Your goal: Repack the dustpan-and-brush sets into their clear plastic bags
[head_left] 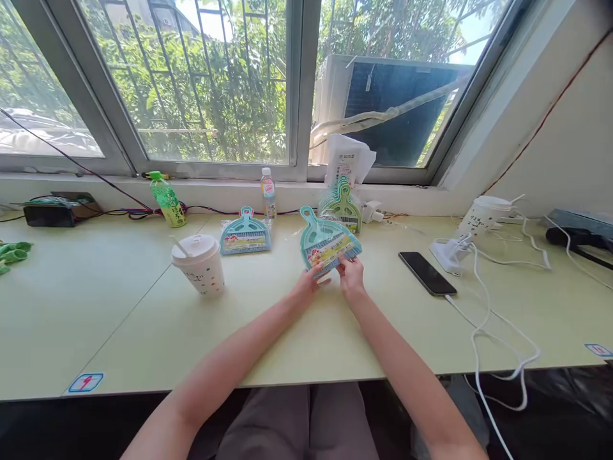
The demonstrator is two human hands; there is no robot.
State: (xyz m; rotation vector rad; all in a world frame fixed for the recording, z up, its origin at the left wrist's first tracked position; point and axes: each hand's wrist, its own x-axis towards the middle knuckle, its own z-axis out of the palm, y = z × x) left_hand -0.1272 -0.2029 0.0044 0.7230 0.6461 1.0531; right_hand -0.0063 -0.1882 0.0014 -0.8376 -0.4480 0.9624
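Note:
Both my hands grip a mint-green dustpan and brush set (328, 246) in clear wrapping, tilted over the table in front of me. My left hand (309, 283) closes on its lower left edge. My right hand (351, 273) pinches the lower right edge by the brush bristles. A yellow label shows on its front. To its left lies another wrapped mint-green dustpan and brush set (246, 235). Behind it, against the sill, stands a stack of wrapped green dustpan sets (345, 204).
On the left stand a white lidded cup (200, 267), a green bottle (167, 201) and a clear bottle (269, 195). A phone (428, 273), a power strip (447, 255), white cables (479, 335) and another lidded cup (483, 217) occupy the right. The table's front edge (316, 383) is close to my lap.

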